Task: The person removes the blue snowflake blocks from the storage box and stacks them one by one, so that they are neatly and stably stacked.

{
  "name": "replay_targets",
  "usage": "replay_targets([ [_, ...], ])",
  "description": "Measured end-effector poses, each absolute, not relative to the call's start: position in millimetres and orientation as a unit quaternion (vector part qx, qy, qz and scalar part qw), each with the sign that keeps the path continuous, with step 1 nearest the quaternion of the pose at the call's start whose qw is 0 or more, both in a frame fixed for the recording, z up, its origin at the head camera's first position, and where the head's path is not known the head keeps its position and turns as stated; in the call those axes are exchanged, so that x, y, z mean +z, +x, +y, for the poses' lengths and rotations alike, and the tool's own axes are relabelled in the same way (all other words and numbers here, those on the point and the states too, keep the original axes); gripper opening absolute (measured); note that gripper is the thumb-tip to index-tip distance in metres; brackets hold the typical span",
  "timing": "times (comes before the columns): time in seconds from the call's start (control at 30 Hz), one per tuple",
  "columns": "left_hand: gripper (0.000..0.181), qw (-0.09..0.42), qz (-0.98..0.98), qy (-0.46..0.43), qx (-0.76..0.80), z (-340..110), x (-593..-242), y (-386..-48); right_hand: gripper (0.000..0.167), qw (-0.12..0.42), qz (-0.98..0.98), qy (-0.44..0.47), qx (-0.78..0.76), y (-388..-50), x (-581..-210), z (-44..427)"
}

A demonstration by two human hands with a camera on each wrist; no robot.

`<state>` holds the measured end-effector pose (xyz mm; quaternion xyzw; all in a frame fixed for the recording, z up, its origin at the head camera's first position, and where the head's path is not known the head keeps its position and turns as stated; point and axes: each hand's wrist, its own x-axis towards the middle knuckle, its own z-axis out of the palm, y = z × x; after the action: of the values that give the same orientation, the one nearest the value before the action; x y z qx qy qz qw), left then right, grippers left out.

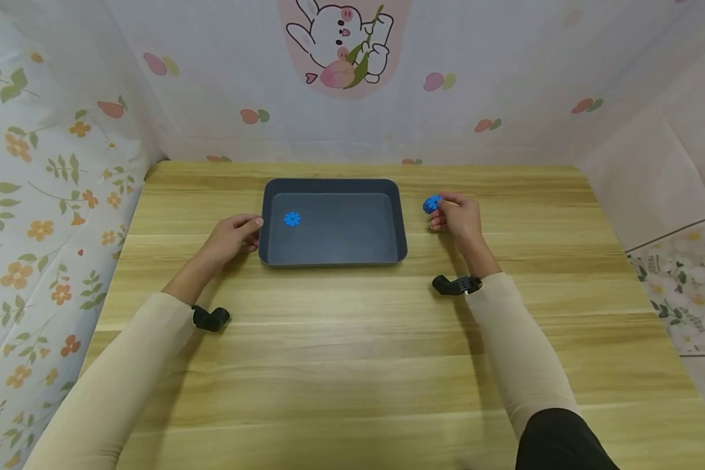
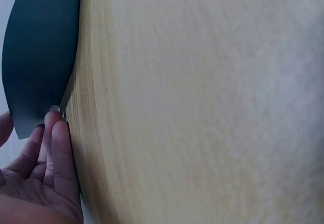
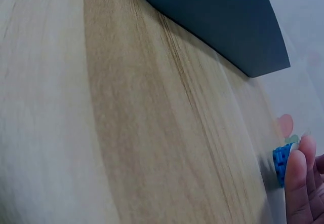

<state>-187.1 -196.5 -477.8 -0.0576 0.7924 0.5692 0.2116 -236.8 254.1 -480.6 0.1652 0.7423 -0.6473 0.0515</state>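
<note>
A dark grey rectangular tray (image 1: 341,256) lies toward the back of the table. At its left side, my left hand (image 1: 230,239) holds the rim, thumb at the top edge and fingers against the outer wall (image 2: 43,57). Flat inside the tray, toward its left, is one blue notched disc (image 1: 292,219). To the right of the tray, my right hand (image 1: 459,217) pinches a small stack of blue notched discs (image 1: 431,204) between thumb and fingers. That stack (image 3: 280,164) shows edge-on in the right wrist view, partly covered by the fingertips; how many discs it has is unclear.
The wooden table (image 1: 341,352) reaches back to a white printed curtain (image 1: 211,85). Patterned fabric (image 1: 41,215) hangs along the left side, and more covers the right. Black wrist mounts (image 1: 211,319) stick out inward from both sleeves.
</note>
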Motion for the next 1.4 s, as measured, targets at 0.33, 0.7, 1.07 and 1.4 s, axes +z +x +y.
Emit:
replay_targets([
  [0.33,0.056,0.211,0.794,-0.057,0.568,-196,-477,-187,0.037,0.06,0.749,0.168,-0.638,-239,-482,257],
  [0.7,0.052,0.22,0.782,-0.059,0.58,-197,-474,-189,0.037,0.056,0.766,0.179,-0.615,-237,-472,257],
  [1.07,0.056,0.206,0.791,-0.048,0.574,-197,-476,-186,0.04,0.037,0.788,0.153,-0.595,-244,-454,245],
  [1.4,0.056,0.207,0.792,-0.047,0.572,-198,-479,-186,0.036,0.041,0.785,0.116,-0.607,-253,-438,213],
])
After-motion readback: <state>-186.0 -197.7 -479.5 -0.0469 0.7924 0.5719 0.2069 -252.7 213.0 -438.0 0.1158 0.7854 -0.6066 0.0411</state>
